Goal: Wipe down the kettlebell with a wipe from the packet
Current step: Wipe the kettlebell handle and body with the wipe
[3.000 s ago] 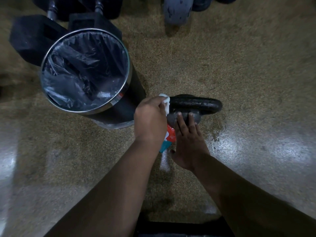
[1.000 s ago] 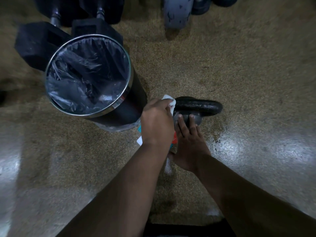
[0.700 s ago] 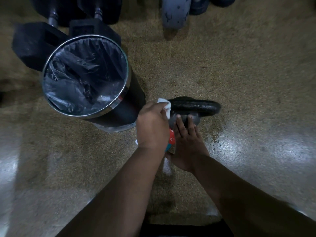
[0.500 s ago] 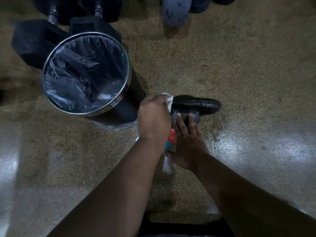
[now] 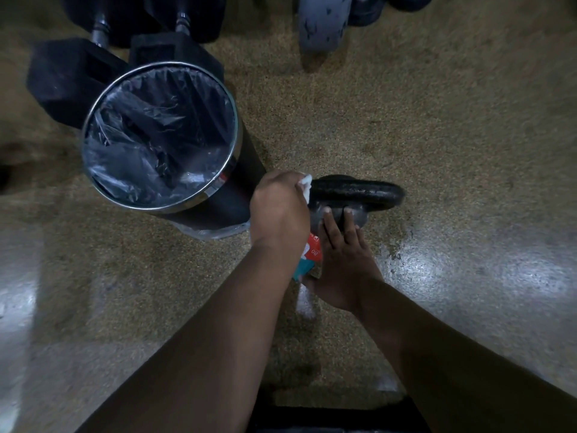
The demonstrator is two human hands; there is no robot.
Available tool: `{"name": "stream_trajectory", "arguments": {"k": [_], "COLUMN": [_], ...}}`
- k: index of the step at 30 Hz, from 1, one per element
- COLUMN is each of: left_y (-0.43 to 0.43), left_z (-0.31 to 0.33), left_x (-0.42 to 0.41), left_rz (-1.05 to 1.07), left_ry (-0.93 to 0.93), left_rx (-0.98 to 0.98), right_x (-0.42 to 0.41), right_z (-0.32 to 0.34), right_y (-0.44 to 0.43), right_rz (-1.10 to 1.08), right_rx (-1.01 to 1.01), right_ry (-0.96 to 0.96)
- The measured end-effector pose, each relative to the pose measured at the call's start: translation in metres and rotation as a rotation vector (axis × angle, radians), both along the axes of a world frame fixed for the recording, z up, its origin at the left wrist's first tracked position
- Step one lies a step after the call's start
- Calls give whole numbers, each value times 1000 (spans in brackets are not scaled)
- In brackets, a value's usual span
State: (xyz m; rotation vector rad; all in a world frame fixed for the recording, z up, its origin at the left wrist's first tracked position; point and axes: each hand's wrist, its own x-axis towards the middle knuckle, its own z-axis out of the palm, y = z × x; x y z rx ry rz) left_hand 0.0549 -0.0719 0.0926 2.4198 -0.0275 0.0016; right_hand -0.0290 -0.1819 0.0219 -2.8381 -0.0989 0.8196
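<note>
A black kettlebell (image 5: 359, 192) stands on the speckled floor, its handle running left to right. My left hand (image 5: 279, 210) grips a white wipe (image 5: 306, 185) and holds it against the left end of the handle. My right hand (image 5: 342, 260) lies with straight fingers on the near side of the kettlebell's body. A teal and red wipe packet (image 5: 309, 257) shows between my two hands, mostly hidden under them.
A round bin (image 5: 218, 198) with a chrome rim and a black liner stands right beside the kettlebell, on its left. Black hex dumbbells (image 5: 62, 76) lie behind the bin. A grey weight (image 5: 323, 23) stands at the far top edge.
My left hand has shifted the wipe slightly back and forth at the left end of the handle. My right hand has stayed on the kettlebell's body.
</note>
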Motion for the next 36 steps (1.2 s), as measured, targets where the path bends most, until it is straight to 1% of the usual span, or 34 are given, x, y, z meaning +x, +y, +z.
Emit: {"name": "stream_trajectory", "arguments": {"k": [3, 8, 12, 16, 19, 23, 26, 29, 32, 36], "left_y": [1, -11, -6, -7, -8, -2, -1, -5, -3, 2], "left_z": [-1, 7, 7, 7, 5, 5, 5, 3, 4, 7], "left_x": [-11, -9, 3, -13, -8, -2, -13, -10, 1, -3], "left_rz": [19, -79, -36, -67, -98, -63, -51, -78, -123, -53], "left_ry": [-4, -83, -36, -82, -102, -59, -72, -85, -60, -11], "left_rx": [4, 23, 45, 24, 37, 46, 39, 35, 30, 18], "right_x": [0, -2, -2, -3, -3, -1, -2, -2, -1, 0], "right_z": [-1, -4, -2, -3, -4, -2, -1, -1, 0, 1], "right_y": [0, 1, 0, 1, 2, 1, 1, 1, 0, 1], "right_rz": [0, -13, -9, -2, -7, -4, 4, -4, -5, -8], "right_rx": [-5, 12, 8, -2, 5, 1, -15, 0, 10, 5], "right_ry": [5, -21, -30, -21, -30, -24, -10, -11, -11, -3]}}
